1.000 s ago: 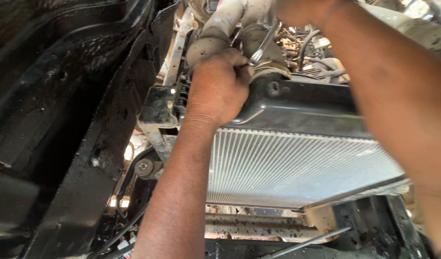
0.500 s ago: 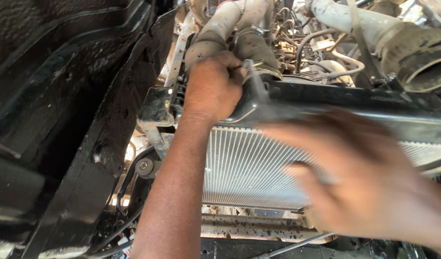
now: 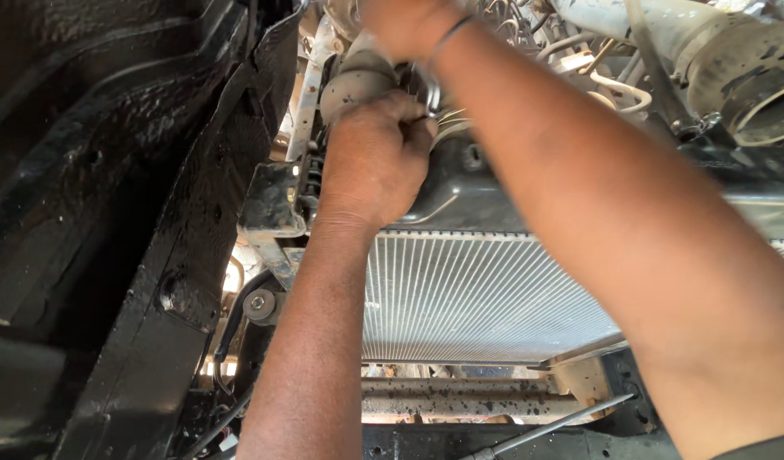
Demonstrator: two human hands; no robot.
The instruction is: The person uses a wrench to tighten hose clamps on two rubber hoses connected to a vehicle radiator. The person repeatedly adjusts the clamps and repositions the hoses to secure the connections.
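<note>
Head view: the left hand is closed in a tight grip on the grey hose at the radiator's top left corner, the right hand's grip cannot be told, and the hose is best held steady without twisting.

One head-worn camera looks along both forearms into a vehicle's engine bay, very close. The finned radiator fills the middle, the black frame the left side.

Silver radiator with thin straight lines, black top; dusty grey hose; shiny black frame.
</note>
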